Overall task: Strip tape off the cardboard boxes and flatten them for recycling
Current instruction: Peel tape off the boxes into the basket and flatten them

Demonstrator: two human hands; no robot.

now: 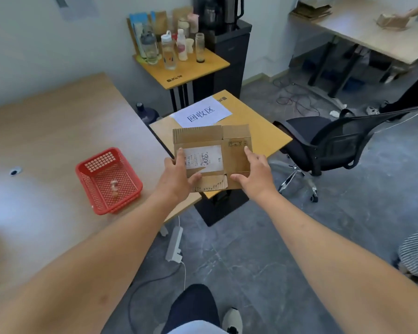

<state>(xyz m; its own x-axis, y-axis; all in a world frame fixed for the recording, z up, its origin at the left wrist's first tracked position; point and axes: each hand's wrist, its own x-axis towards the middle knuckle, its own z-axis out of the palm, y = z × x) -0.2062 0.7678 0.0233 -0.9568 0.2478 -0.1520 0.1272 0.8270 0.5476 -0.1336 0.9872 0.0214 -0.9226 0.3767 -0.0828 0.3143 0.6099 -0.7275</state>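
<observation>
A flattened brown cardboard box (234,141) with a white shipping label lies over the small yellow table (263,131). My left hand (176,177) grips its near left edge, thumb on top of the label and fingers underneath. My right hand (253,174) rests on the box's right side with straight, spread fingers. Behind the box a white paper sign (200,113) with printed characters lies on the same table.
A red mesh basket (106,179) holding a small wad stands on the big wooden desk (46,131) to the left. A black office chair (328,143) is right of the yellow table. Bottles crowd a second yellow table (203,66) behind. A power strip (174,244) lies on the floor.
</observation>
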